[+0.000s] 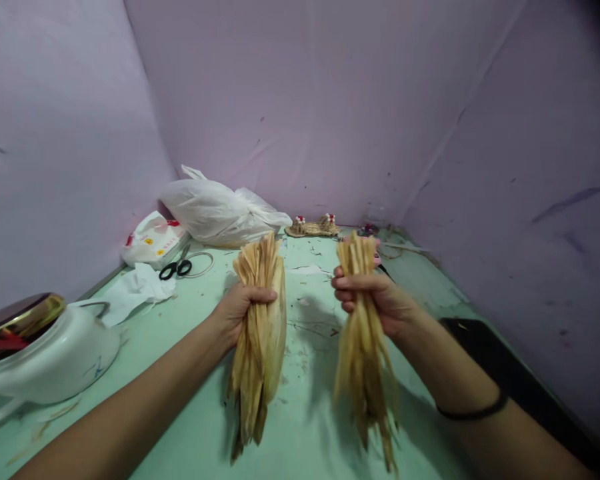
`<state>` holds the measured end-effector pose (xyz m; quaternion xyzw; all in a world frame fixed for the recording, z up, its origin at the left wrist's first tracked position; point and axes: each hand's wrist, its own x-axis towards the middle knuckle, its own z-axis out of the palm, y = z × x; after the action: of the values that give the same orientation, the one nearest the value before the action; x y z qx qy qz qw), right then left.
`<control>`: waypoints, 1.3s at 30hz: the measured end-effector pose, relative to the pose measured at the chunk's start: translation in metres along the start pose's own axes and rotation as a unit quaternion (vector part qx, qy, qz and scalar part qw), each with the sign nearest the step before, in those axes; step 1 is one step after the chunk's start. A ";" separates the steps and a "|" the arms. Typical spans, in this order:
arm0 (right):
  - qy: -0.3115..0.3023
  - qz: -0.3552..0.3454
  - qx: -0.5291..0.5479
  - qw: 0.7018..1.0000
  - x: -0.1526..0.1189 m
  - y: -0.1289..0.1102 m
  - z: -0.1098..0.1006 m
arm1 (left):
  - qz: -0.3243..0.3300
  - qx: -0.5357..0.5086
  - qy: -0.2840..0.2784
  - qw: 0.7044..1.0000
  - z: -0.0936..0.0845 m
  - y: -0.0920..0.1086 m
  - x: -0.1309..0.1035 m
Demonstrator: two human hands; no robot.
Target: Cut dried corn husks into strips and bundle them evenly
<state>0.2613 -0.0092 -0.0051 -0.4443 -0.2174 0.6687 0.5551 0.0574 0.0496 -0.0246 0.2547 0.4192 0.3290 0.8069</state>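
My left hand [243, 303] is wrapped round a bundle of dry, pale yellow husk strips [263, 347], its thumb across the front. To the right, my right hand [370, 297] grips a second bundle of similar strips [364, 353], its fingers closed round the upper part. Both bundles hang roughly upright above the pale green table [300, 400], side by side and apart. Their lower ends are ragged, and the right one is slightly blurred. A dark band circles my right forearm.
Left side: a white pot [75, 353], crumpled tissue [139, 290], black-handled scissors [176, 269], a ring [200, 265] and a tissue pack [157, 243]. Behind are a white plastic bag [220, 213] and a woven item [313, 228]. A black object [500, 360] lies at right.
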 end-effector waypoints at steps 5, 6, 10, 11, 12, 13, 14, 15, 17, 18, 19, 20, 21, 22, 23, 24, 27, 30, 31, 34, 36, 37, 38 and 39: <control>0.051 0.066 -0.009 0.996 0.018 0.038 0.009 | 0.014 0.039 -0.068 0.997 0.005 -0.010 -0.006; 0.046 0.076 -0.002 0.996 0.019 0.041 0.010 | 0.015 0.039 -0.084 0.996 0.005 -0.011 -0.006; -0.001 0.067 0.011 0.998 0.015 0.046 0.014 | 0.021 0.027 -0.129 0.991 0.005 -0.016 -0.005; -0.009 0.059 0.006 0.998 0.014 0.047 0.015 | 0.022 0.024 -0.134 0.990 0.005 -0.018 -0.004; -0.011 0.051 -0.001 0.999 0.013 0.048 0.016 | 0.022 0.022 -0.136 0.990 0.005 -0.020 -0.004; -0.010 0.043 -0.012 0.999 0.012 0.049 0.017 | 0.024 0.022 -0.136 0.990 0.005 -0.021 -0.003; -0.005 0.034 -0.024 0.999 0.012 0.050 0.018 | 0.025 0.022 -0.137 0.990 0.006 -0.022 -0.003; 0.003 0.022 -0.037 0.999 0.012 0.051 0.019 | 0.026 0.023 -0.139 0.990 0.006 -0.023 -0.003; 0.022 -0.006 -0.065 0.998 0.012 0.053 0.020 | 0.029 0.025 -0.133 0.990 0.007 -0.024 -0.004; 0.032 -0.020 -0.080 0.996 0.012 0.054 0.021 | 0.033 0.027 -0.127 0.991 0.007 -0.025 -0.004; 0.043 -0.031 -0.096 0.994 0.012 0.054 0.021 | 0.039 0.029 -0.118 0.992 0.008 -0.025 -0.005; 0.054 -0.038 -0.113 0.991 0.013 0.055 0.022 | 0.045 0.031 -0.109 0.993 0.008 -0.025 -0.006; 0.064 -0.043 -0.129 0.989 0.013 0.056 0.022 | 0.051 0.034 -0.102 0.993 0.009 -0.025 -0.006; 0.072 -0.048 -0.144 0.986 0.013 0.056 0.023 | 0.056 0.037 -0.098 0.993 0.010 -0.025 -0.007; 0.079 -0.054 -0.155 0.983 0.013 0.057 0.023 | 0.060 0.039 -0.097 0.993 0.010 -0.026 -0.007; 0.082 -0.059 -0.162 0.982 0.013 0.058 0.023 | 0.064 0.041 -0.095 0.993 0.011 -0.026 -0.008; 0.075 -0.068 -0.161 0.982 0.013 0.058 0.023 | 0.067 0.044 -0.089 0.993 0.011 -0.027 -0.008; 0.067 -0.071 -0.165 0.981 0.013 0.058 0.022 | 0.064 0.047 -0.079 0.994 0.011 -0.027 -0.007; 0.072 -0.075 -0.173 0.979 0.013 0.058 0.021 | 0.065 0.047 -0.078 0.994 0.010 -0.028 -0.006; 0.100 -0.100 -0.203 0.969 0.015 0.059 0.020 | 0.081 0.054 -0.081 0.992 0.010 -0.030 -0.004; 0.115 -0.111 -0.220 0.962 0.017 0.061 0.019 | 0.096 0.063 -0.082 0.990 0.010 -0.032 -0.002; 0.119 -0.116 -0.228 0.959 0.018 0.061 0.018 | 0.099 0.066 -0.083 0.989 0.010 -0.033 -0.002; 0.124 -0.122 -0.234 0.957 0.019 0.062 0.017 | 0.099 0.067 -0.083 0.989 0.010 -0.033 -0.003; 0.133 -0.126 -0.238 0.954 0.019 0.062 0.016 | 0.096 0.067 -0.085 0.990 0.011 -0.032 -0.004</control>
<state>0.2139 -0.0058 -0.0521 -0.6175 -0.3490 0.4566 0.5370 0.0751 0.0243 -0.0394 0.3740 0.3441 0.3530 0.7856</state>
